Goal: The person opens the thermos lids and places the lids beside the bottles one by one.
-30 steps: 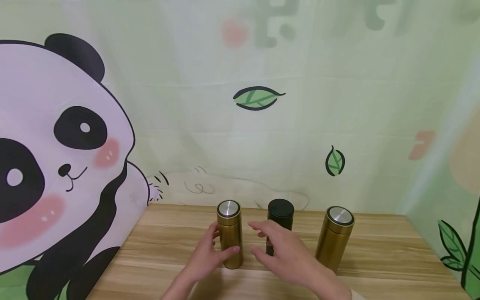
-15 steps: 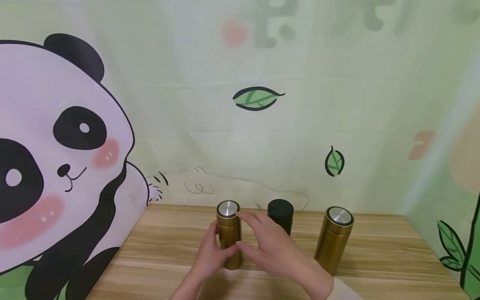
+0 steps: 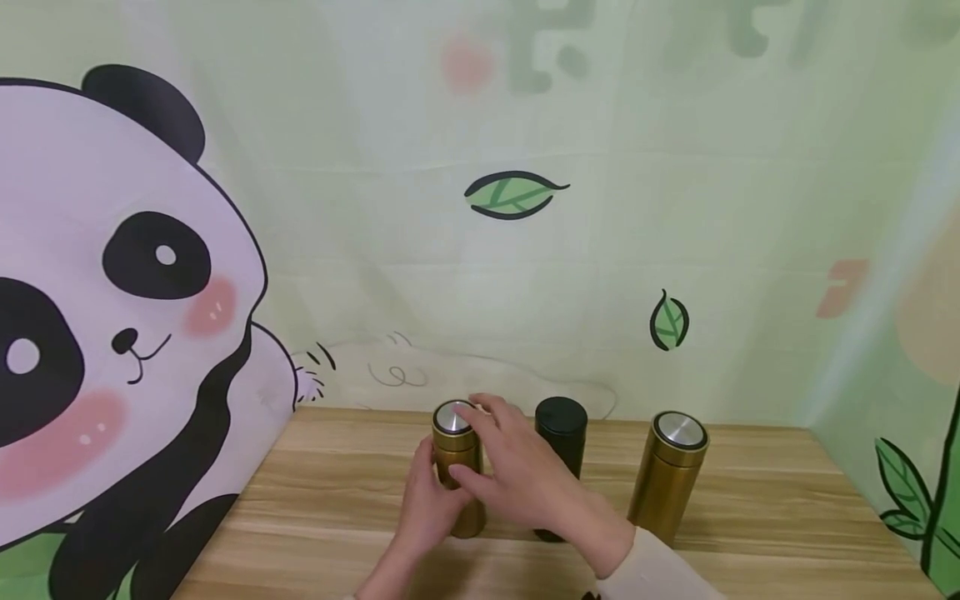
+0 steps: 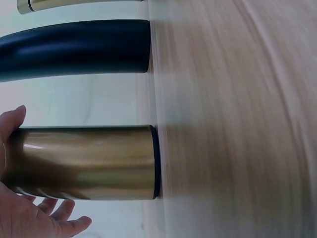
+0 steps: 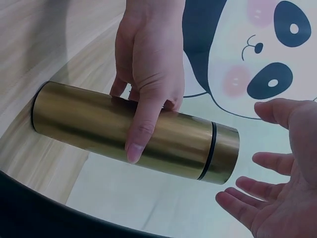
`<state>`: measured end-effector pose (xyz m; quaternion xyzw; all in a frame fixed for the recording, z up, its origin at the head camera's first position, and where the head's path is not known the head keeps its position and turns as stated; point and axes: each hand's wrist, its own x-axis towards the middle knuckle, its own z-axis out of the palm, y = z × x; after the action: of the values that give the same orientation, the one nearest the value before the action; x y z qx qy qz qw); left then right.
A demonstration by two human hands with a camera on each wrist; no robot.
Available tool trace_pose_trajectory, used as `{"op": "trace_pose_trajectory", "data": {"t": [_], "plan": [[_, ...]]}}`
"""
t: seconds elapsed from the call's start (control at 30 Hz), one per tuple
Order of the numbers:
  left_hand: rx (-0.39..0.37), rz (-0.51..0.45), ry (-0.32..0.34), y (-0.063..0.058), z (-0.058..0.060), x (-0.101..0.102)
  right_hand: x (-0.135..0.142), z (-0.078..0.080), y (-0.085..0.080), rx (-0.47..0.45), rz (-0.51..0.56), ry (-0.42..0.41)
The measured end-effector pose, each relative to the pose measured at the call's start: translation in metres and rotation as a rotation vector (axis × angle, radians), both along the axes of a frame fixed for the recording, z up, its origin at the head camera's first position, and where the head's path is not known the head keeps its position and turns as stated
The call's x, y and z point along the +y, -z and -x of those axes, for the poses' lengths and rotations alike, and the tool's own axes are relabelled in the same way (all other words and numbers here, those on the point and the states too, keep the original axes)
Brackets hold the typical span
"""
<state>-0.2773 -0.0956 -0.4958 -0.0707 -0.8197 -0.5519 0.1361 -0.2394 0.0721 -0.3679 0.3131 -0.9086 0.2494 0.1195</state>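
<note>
A gold thermos bottle (image 3: 468,520) with a silver-topped lid (image 5: 225,153) stands upright on the wooden table (image 3: 337,475), left of two other flasks. My left hand (image 3: 426,504) grips its body; the thumb (image 5: 136,146) lies across the front and the fingers curl behind it. In the head view my right hand (image 3: 517,467) overlaps the lid from the right. The right wrist view shows this right hand (image 5: 290,183) with spread fingers, a small gap away from the lid. The bottle's dark base (image 4: 157,162) sits on the tabletop.
Just right of the held bottle stands a black flask (image 3: 561,418), partly hidden behind my right hand and forearm. Further right is a second gold thermos bottle (image 3: 667,492). A cloth backdrop (image 3: 360,217) with a panda print (image 3: 150,333) hangs behind the table.
My right hand has moved left and up, from beside the black flask to the gold bottle's lid. The left hand has closed in round the body; the bottle stays in place.
</note>
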Motion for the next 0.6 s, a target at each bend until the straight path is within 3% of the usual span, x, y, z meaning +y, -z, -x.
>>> {"op": "trace_pose_trajectory", "data": {"t": [0.27, 0.6], "plan": [[-0.040, -0.057, -0.007, 0.002, 0.003, 0.006, -0.010, 0.014, -0.003, -0.074, -0.023, 0.033], [-0.070, -0.082, -0.062, 0.010, 0.006, 0.013, -0.019, 0.027, -0.002, -0.079, -0.075, 0.051]]}}
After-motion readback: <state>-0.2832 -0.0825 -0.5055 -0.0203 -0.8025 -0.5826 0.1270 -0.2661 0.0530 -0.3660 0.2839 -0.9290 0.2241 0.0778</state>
